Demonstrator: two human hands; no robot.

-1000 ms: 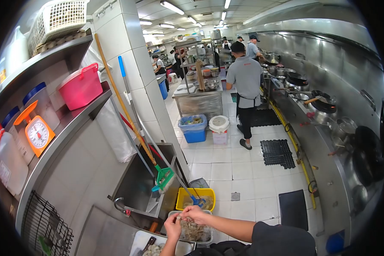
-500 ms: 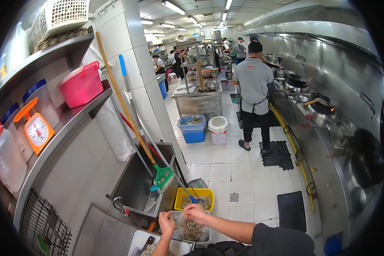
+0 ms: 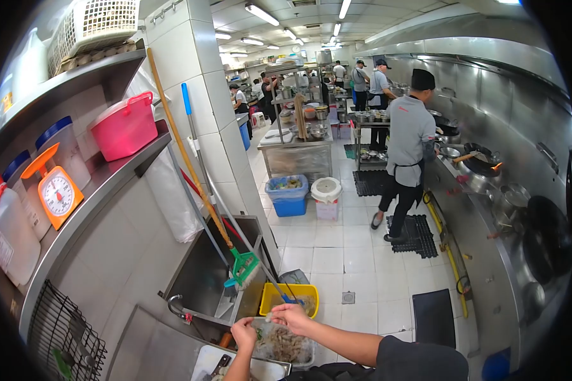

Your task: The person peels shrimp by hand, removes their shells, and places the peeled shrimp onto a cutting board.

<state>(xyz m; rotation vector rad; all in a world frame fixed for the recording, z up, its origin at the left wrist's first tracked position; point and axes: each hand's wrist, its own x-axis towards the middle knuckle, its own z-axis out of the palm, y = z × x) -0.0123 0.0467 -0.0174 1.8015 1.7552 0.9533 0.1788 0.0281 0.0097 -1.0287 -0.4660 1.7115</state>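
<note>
My right hand (image 3: 291,319) pinches a small pale piece that looks like a peeled shrimp (image 3: 269,316). Close beside it, my left hand (image 3: 243,333) is closed, and whatever its fingers hold is too small to make out. Both hands hover over the near-left side of a clear plastic tub (image 3: 311,359) heaped with greyish-brown shrimp (image 3: 287,345). Left of the tub lies a white cutting board (image 3: 203,359), partly hidden by my left forearm. On it are a dark-handled knife (image 3: 221,362) and some pale pieces.
A yellow bin (image 3: 268,293) stands beyond the tub, with a broom (image 3: 243,265) and other poles leaning near the steel sink (image 3: 194,273). Shelves (image 3: 102,190) overhang the left. A co-worker (image 3: 408,140) stands at the stove line, right.
My right hand has shifted slightly left, and a pale piece now shows at its fingertips. My left hand has lowered slightly. The co-worker has stepped right, towards the stoves.
</note>
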